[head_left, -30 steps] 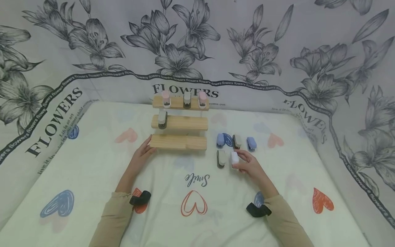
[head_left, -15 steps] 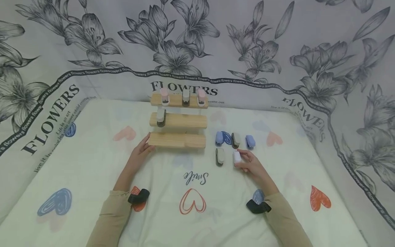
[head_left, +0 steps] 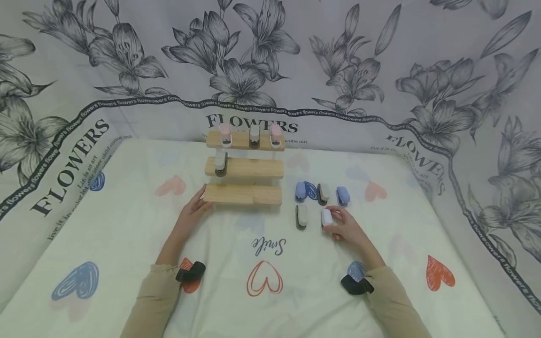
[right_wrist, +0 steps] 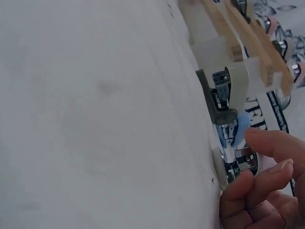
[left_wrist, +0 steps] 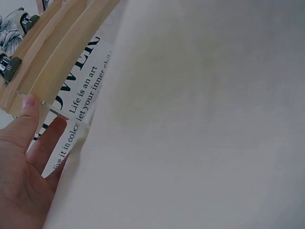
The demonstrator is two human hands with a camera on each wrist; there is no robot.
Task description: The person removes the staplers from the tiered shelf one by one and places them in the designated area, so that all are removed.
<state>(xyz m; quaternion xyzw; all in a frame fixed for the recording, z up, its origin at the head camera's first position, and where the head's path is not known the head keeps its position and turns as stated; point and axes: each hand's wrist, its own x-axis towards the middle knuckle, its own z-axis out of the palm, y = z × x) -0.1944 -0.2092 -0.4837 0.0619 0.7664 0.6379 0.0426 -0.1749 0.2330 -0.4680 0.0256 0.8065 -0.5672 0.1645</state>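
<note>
My left hand (head_left: 193,212) grips the left end of a three-tier wooden display rack (head_left: 230,193), thumb on the bottom shelf in the left wrist view. Low at the right of the rack, my right hand (head_left: 347,228) pinches a small white stapler (head_left: 327,218) at the cloth, thumb at its near end and fingertips at its far end. A grey-green stapler (head_left: 301,216) stands just left of it. Behind are a blue stapler (head_left: 300,191), a beige one (head_left: 323,193) and a second blue one (head_left: 343,195).
On the top shelf stand two pink staplers (head_left: 226,135) and a grey one (head_left: 254,135) between them. Another grey stapler (head_left: 220,163) is at the left of the middle shelf. A heart-printed cloth (head_left: 264,305) covers the table; a flower-printed curtain (head_left: 296,84) hangs behind.
My right hand has shifted slightly to the right together with the white stapler, widening the gap to the grey-green one. The left hand stays at the rack.
</note>
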